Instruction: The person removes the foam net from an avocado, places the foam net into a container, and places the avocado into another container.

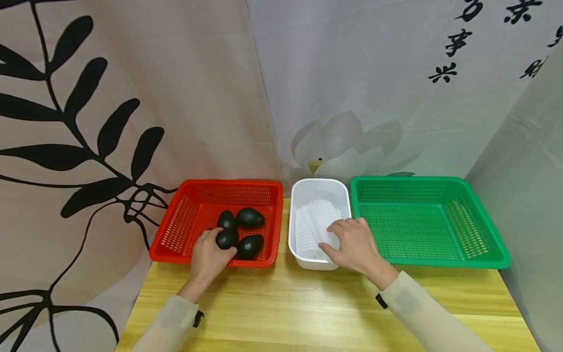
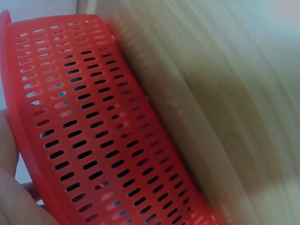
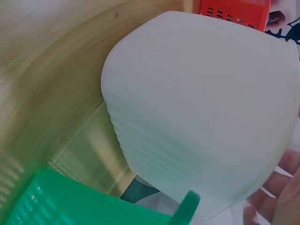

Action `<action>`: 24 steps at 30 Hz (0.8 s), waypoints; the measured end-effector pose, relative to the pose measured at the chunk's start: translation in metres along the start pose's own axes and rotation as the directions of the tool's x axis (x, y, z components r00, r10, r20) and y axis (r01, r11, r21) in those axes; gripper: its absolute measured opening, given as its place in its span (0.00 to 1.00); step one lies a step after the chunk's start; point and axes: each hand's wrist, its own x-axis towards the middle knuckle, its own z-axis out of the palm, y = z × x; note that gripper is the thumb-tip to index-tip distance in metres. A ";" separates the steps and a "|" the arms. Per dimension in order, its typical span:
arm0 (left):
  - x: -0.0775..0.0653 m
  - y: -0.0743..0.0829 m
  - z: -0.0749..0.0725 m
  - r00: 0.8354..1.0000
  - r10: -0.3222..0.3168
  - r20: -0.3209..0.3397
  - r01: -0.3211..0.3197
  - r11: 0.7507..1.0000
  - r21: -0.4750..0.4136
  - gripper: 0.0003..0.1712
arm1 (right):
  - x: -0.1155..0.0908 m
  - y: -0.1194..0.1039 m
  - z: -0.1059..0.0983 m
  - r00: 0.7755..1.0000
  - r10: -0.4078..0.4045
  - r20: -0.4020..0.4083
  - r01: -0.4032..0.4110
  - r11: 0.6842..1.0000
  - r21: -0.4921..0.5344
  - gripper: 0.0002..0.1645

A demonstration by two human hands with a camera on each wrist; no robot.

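Note:
In the head view, my left hand (image 1: 210, 253) reaches over the front rim of the red basket (image 1: 180, 244). Its thumb and fingers grip a dark avocado (image 1: 227, 238). Three more dark avocados lie close by in the basket, one of them at the back right (image 1: 250, 217). The left wrist view shows the red basket's slotted outer wall (image 2: 93, 126), which hides the avocados. My right hand (image 1: 353, 244) hovers over the right side of a white basket (image 1: 319, 264), thumb and fingers apart, with nothing visible between them. Holes dot the white basket's inside.
A green slotted basket (image 1: 422, 263) stands right of the white one, close beside it. All three baskets sit in a row on a wooden table (image 1: 281, 308). Behind them hangs a printed cloth (image 1: 211, 98) with leaves and writing.

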 end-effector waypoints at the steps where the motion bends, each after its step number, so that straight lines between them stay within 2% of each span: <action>1: 0.001 0.000 0.000 1.000 -0.005 0.013 0.005 1.000 0.009 0.38 | -0.001 0.000 -0.001 1.000 0.003 0.003 -0.003 1.000 0.002 0.24; 4: 0.003 0.002 -0.002 0.998 -0.025 0.053 0.023 0.999 0.046 0.39 | -0.003 0.000 -0.002 1.000 0.004 -0.021 -0.004 1.000 0.026 0.21; 10: 0.008 0.006 -0.005 0.988 -0.080 0.129 0.067 0.993 0.101 0.39 | -0.007 0.004 -0.007 0.992 -0.034 -0.124 0.043 0.997 0.068 0.17; 16: 0.015 0.010 -0.008 0.964 -0.151 0.220 0.124 0.983 0.135 0.42 | -0.011 0.009 -0.011 0.985 -0.017 -0.169 0.034 0.994 0.103 0.16; 24: 0.022 0.011 -0.011 0.936 -0.197 0.293 0.155 0.975 0.160 0.39 | -0.021 0.017 -0.017 0.982 0.047 -0.181 -0.023 0.991 0.135 0.19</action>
